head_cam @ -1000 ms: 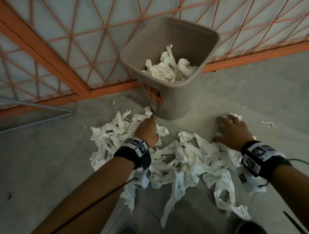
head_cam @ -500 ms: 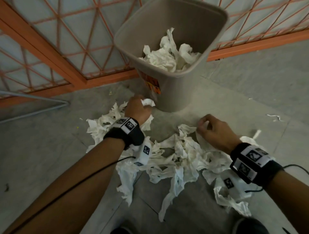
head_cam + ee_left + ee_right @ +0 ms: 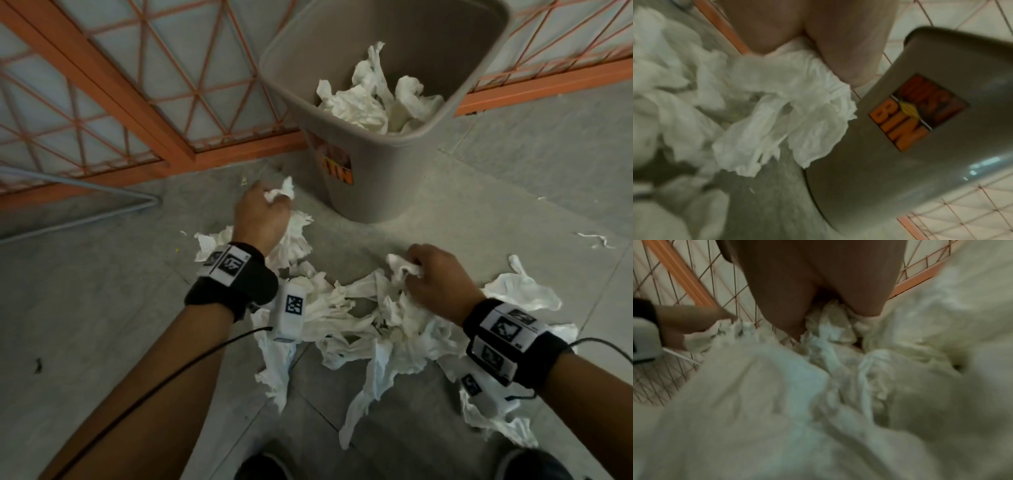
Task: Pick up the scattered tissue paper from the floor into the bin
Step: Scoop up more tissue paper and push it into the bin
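Left hand grip: the left hand (image 3: 262, 219) is curled tight round a bunch of tissue paper (image 3: 281, 193); a white bit pokes out past the knuckles, and more hangs down under the palm (image 3: 797, 104).
Right hand grip: the right hand (image 3: 436, 282) is curled round another wad of tissue (image 3: 404, 269), pulled up from the big pile.
Where the tissue is: most of it lies on the floor (image 3: 102, 308) in one long messy pile (image 3: 359, 325), under and behind both grips, stretching from one wrist to the other. One small scrap (image 3: 592, 238) lies well apart, off to the right.
Where the bin is: the grey bin (image 3: 387, 171) stands in front of both grips and higher up. It already has tissue (image 3: 373, 99) inside.
Nearer hand: I think the left grip is nearer. The bin wall is just beside it, to its right (image 3: 920, 146).
Next move: I think both hands must go up and forward, over the rim.
Watch out: loose tails may drag or drop.
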Tool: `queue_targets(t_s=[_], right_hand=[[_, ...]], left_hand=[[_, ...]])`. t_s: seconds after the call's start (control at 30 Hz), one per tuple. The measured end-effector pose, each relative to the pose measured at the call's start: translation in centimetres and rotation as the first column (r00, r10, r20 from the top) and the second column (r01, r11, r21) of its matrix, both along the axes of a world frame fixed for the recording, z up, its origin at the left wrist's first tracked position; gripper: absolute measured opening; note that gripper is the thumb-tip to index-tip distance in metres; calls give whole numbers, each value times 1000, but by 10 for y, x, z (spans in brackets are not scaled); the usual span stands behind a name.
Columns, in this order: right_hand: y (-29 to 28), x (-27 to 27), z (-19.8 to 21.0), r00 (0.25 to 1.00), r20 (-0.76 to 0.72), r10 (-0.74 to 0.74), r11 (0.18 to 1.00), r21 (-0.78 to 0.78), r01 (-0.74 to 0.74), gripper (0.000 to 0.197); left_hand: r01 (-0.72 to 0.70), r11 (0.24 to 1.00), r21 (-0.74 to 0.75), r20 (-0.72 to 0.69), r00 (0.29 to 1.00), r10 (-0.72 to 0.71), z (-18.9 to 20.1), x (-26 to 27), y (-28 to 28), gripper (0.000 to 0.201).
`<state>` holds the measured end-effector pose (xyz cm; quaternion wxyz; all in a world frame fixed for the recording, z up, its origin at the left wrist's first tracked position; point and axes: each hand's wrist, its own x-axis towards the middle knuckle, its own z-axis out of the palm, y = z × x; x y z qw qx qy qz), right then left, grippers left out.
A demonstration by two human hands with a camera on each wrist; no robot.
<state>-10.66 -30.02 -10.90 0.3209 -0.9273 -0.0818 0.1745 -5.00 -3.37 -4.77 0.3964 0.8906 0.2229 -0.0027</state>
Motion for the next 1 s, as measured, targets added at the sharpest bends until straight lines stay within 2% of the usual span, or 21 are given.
queue_targets(t_s=[0.1,0.2,0.27,0.37,0.43,0.47,0.53,0.6,0.67,0.83,0.93,1.0], right_hand=[[7,4,16,993,119,18,989,142,-35,25],[16,1,28,993,83,85,972,211,-101,26],[24,-5,30,986,6,166,972,166,-165,32],[33,-19,26,941,-148,304,952,7,-306,67],[36,-28,17,911,-170,375,909,-128,-398,78],[37,-31,12,903,-163,397,889,-177,-423,77],[37,-33,6,908,-109,405,877,-233,-420,64],[37,-33,3,913,-46,405,881,-246,-404,45],[36,-32,3,923,-4,386,901,-212,-378,33],[37,-30,27,950,130,283,958,15,-287,18],[43,-26,65,959,203,198,964,137,-228,22],[46,-22,96,969,217,120,962,215,-167,27]], left_hand=[[-31,996,80,2,1000,31,0,-10,26,31],[59,983,174,-153,988,-32,-15,-23,39,47],[160,963,215,-292,952,-93,-30,-30,40,57],[319,909,269,-376,904,-206,-45,-40,33,57],[341,892,295,-334,912,-238,-47,-44,28,46],[328,901,286,-309,921,-237,-45,-45,27,41],[273,933,236,-243,946,-215,-38,-46,25,33],[206,962,178,-168,970,-177,-26,-46,24,40],[158,980,121,-78,986,-150,-9,-47,22,41],[121,991,-66,152,982,-110,34,-59,13,14],[142,980,-142,263,960,-101,57,-67,5,27],[190,972,-140,334,933,-135,75,-72,-2,35]])
